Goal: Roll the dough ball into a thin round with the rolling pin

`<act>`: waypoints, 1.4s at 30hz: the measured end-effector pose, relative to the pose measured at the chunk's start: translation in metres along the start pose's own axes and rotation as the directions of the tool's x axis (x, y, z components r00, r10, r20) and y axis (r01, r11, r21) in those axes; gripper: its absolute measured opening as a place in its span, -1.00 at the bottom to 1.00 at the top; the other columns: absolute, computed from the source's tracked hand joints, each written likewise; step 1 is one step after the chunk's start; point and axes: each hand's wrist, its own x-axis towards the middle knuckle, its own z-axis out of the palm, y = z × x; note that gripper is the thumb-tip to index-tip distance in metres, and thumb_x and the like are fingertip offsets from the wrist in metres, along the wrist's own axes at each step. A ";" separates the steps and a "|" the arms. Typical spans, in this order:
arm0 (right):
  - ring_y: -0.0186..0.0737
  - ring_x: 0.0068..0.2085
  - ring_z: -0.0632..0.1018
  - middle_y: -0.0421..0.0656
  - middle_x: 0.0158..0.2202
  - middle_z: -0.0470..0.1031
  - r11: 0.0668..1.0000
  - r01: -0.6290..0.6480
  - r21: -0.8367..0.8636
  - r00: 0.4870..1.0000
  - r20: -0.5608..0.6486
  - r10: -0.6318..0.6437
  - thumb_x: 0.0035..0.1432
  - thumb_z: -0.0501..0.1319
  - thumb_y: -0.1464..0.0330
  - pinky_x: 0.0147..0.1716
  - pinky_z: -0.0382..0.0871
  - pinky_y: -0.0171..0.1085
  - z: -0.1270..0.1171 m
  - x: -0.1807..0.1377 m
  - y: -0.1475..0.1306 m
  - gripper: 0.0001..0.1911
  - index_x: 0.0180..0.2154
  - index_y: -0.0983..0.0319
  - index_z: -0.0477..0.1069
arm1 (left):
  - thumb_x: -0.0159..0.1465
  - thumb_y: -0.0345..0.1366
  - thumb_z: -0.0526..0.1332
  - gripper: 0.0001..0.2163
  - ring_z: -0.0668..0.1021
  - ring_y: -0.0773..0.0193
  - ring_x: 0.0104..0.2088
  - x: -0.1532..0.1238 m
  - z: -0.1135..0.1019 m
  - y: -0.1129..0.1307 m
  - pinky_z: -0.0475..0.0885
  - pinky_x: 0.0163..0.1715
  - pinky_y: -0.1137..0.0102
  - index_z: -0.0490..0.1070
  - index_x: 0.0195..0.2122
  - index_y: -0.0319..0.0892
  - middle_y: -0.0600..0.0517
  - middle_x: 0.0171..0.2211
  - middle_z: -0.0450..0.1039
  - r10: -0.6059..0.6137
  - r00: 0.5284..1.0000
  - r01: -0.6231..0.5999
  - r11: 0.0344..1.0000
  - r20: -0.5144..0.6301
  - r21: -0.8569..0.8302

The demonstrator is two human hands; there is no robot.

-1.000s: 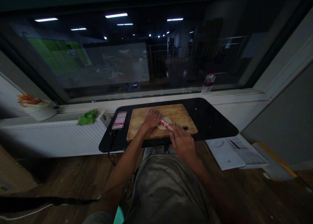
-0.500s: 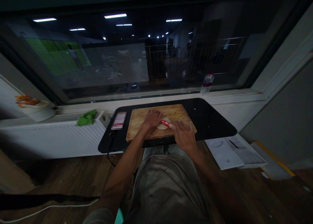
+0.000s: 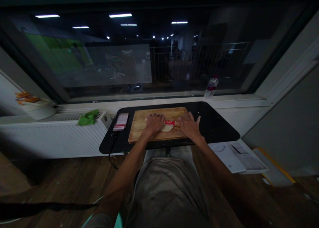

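Rolling pin (image 3: 169,122) is showing a red band with white markings; dough (image 3: 166,129) is looking pale cream. Board (image 3: 139,122) is displaying yellowish-brown wood grain; desk (image 3: 213,121) is reading black. Cloth (image 3: 87,117) is standing out bright green; radiator (image 3: 62,141) is presenting white ribbing; bottle (image 3: 209,93) is bearing a dark pink label (image 3: 211,88).

On the desk (image 3: 221,130) lies a cutting board (image 3: 137,126), and on that some dough (image 3: 167,128), with a rolling pin (image 3: 169,122) across it. Left-hand fingers (image 3: 155,117) rest over the pin's left part, right-hand fingers (image 3: 184,120) at its right end. Behind, on the windowsill (image 3: 231,98), stands a bottle (image 3: 211,87). Left of the desk, a cloth (image 3: 88,118) lies on the radiator (image 3: 67,140); a pot (image 3: 41,112) stands farther left. A box (image 3: 226,158) sits below the desk's right side.
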 end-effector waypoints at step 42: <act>0.07 0.22 0.78 0.16 0.13 0.79 0.971 -0.225 0.086 0.971 0.106 0.216 0.77 -0.36 0.05 0.16 0.57 -0.16 -0.006 0.058 0.006 -0.18 0.49 0.25 0.47 | 0.49 0.23 0.35 -0.24 0.50 -0.36 0.45 -0.032 -0.001 0.007 0.40 0.42 -0.13 0.38 0.54 -0.14 -0.32 0.45 0.53 0.055 0.998 -0.053 0.984 0.009 -0.168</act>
